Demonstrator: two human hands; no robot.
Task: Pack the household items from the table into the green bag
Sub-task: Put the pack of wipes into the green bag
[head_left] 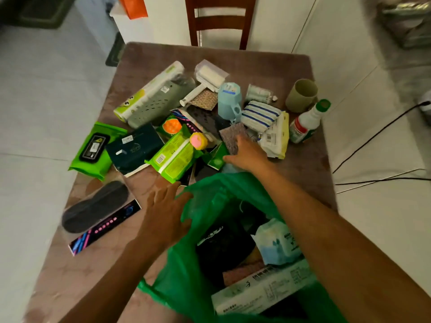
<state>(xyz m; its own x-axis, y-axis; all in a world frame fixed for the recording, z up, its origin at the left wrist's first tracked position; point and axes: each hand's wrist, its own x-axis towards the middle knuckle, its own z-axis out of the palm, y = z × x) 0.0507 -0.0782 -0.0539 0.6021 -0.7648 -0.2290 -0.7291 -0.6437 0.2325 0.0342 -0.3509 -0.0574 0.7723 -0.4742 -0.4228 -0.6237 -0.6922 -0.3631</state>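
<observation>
Green bag gapes between left hand and right hand.

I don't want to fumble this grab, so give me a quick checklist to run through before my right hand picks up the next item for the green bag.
1. Green bag mouth open: ok, the left hand rests at its rim.
2. Room inside the bag: ok, a black pack and a white box lie low, space above.
3. Right hand on a target: ok, it lies over the grey scrub pad and small green box.
4. Firm grip: cannot tell, fingers lie flat.
5. Neighbours stable: not ok, the white bottle lies tilted nearby.
6. Table items left: not ok, many remain.
</observation>
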